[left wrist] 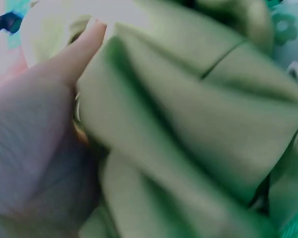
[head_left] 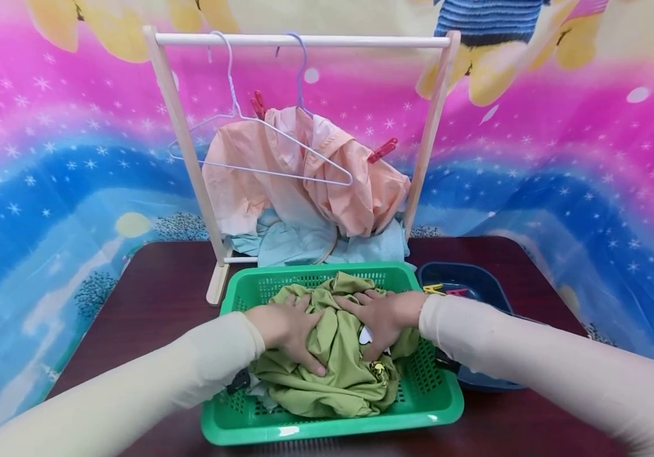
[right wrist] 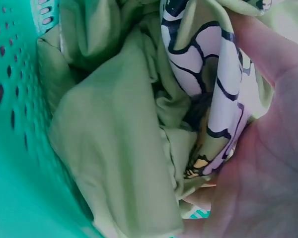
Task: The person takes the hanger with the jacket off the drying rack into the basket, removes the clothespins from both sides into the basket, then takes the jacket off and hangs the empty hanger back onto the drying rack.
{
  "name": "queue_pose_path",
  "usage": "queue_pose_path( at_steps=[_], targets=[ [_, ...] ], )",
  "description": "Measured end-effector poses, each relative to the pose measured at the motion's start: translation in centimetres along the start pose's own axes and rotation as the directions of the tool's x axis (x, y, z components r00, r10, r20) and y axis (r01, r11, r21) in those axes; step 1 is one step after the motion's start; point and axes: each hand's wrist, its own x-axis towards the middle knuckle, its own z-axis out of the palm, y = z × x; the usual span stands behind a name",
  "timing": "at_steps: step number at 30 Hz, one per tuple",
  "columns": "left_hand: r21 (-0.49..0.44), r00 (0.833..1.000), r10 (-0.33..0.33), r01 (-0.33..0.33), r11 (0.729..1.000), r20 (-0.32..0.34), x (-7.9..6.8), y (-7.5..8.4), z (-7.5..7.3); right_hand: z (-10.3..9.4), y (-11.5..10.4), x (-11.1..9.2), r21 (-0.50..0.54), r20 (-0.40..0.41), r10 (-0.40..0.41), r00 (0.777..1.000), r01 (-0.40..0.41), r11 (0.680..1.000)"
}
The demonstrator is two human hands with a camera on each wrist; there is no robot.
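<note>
A crumpled olive-green garment [head_left: 333,387] with a cartoon print lies bunched in a green plastic basket [head_left: 333,433]. My left hand [head_left: 289,333] grips its left side, thumb toward me and fingers on the far side. On the right side my right hand [head_left: 384,317] holds the cloth near the white and black print [right wrist: 223,79]. Folds of the garment [left wrist: 188,114] fill the left wrist view, where my thumb lies along the fabric and the other fingers are hidden. In the right wrist view some right fingers pass behind the cloth.
Behind the basket stands a wooden rack [head_left: 304,40] with a bare white hanger [head_left: 281,170] and a peach garment [head_left: 247,165] with red clips [head_left: 383,150]. Light-blue cloth [head_left: 304,241] lies below. A dark blue bin [head_left: 464,273] with colored clips sits right of the basket on the table [head_left: 150,285].
</note>
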Motion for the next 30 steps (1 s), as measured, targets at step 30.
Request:
queue_pose_path(
  at_steps=[30],
  targets=[
    [-0.213, 0.877, 0.178, -0.298, 0.931, -0.446, -1.9, -8.6, -4.4, -3.3, 3.9, -2.6, 0.204, -0.424, -0.192, 0.885, 0.300, 0.932]
  ],
)
